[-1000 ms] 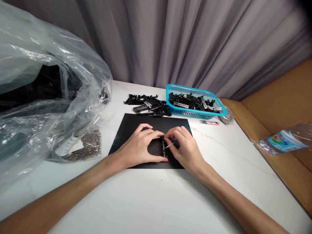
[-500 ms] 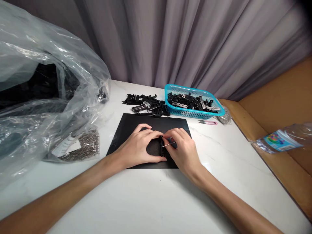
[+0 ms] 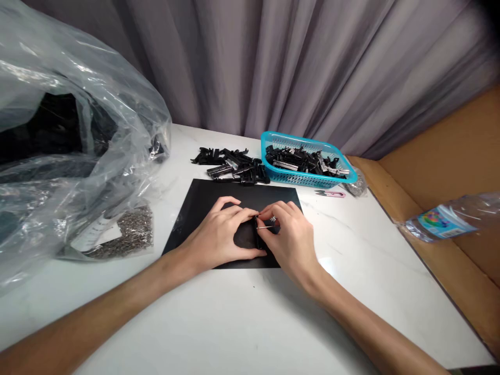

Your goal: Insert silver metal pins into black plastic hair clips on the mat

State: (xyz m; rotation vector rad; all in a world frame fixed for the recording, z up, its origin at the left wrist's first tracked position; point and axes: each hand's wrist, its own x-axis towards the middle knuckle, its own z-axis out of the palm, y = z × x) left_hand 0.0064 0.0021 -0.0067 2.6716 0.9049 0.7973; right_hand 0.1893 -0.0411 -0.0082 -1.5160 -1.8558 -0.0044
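On a black mat [image 3: 209, 190], my left hand [image 3: 219, 232] grips a narrow black plastic part [image 3: 257, 234] by its two ends, thumb at the near end and fingers at the far end. My right hand [image 3: 291, 234] is closed at the part's right side, fingertips touching its far end. A thin metal pin [image 3: 265, 227] sticks out from between the right fingers, its tip against or very close to the part. Some small shiny metal pieces [image 3: 274, 220] show inside the curl of that hand; their kind is too small to tell.
A pile of black plastic parts [image 3: 234, 165] lies beyond the mat, beside a blue basket [image 3: 308, 179] full of similar parts. Pink-handled thread snips [image 3: 330, 194] lie to its right. Left stands a big plastic bag [image 3: 128, 104] and a bag of small metal pieces [image 3: 135, 232]; right, a plastic bottle [image 3: 445, 223].
The pin has shifted slightly toward the part's far end and lies more level. My right fingers have moved a little at the far end; the left hand keeps its hold. The view has shifted slightly.
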